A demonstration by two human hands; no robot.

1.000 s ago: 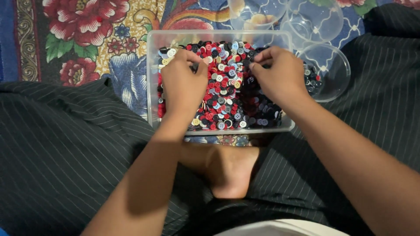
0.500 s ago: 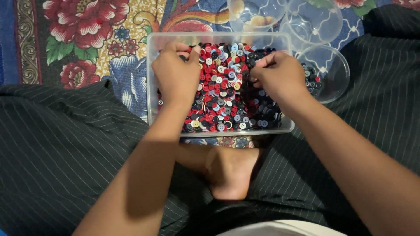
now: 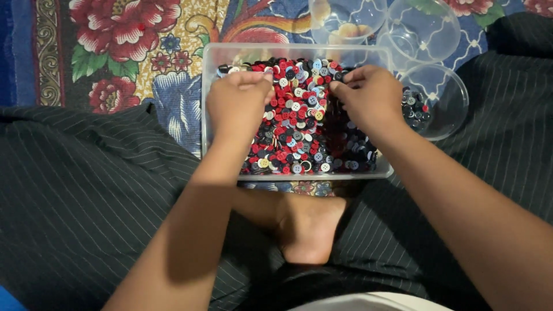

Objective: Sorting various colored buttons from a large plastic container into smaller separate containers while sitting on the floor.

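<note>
Two hands in one clear box of mixed buttons, on a flowered rug.

One rectangular clear plastic box (image 3: 208,86) rests on the flowered rug (image 3: 115,52), just beyond a bare foot (image 3: 308,227) and between two legs in black pinstriped trousers (image 3: 75,190). It is filled with small round buttons (image 3: 296,129), too many to count: mostly red and black, some white, pale blue and yellow. The left hand (image 3: 237,103) lies at the box's far left corner, fingers curled; its grip is narrow, and I cannot tell whether it holds anything. The right hand (image 3: 368,95) pinches among buttons by the far right edge. Three round clear bowls (image 3: 426,26) sit past the right corner; the nearest has a few dark buttons.
</note>
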